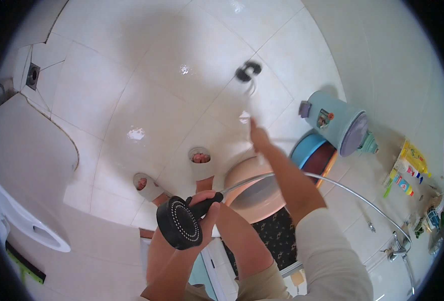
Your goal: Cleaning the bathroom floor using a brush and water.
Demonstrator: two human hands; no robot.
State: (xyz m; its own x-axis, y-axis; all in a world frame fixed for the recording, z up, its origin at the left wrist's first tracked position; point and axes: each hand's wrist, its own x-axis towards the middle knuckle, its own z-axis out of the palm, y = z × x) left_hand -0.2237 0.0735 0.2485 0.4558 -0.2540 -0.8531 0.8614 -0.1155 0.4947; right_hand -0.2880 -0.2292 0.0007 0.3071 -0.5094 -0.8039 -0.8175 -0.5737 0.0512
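Note:
My left hand (209, 222) grips the black handle of a round shower head (180, 222), its nozzle face turned up toward me. A metal shower hose (342, 186) arcs from the handle to the wall mixer tap (398, 250). My right hand (260, 139) is closed around the pale handle of what looks like a brush (247, 71). Its dark head is blurred and lies out ahead, over or on the pale tiled floor (210, 90); contact cannot be made out. A pink plastic basin (241, 177) stands below my right forearm.
To the right are a light-blue lidded bin (325, 116), a blue basin (307, 148) and a wall shelf with bottles (410, 165). At left are a toilet (30, 222), a squeegee (28, 265) and a floor drain (33, 76). My slippered feet (201, 165) stand nearby.

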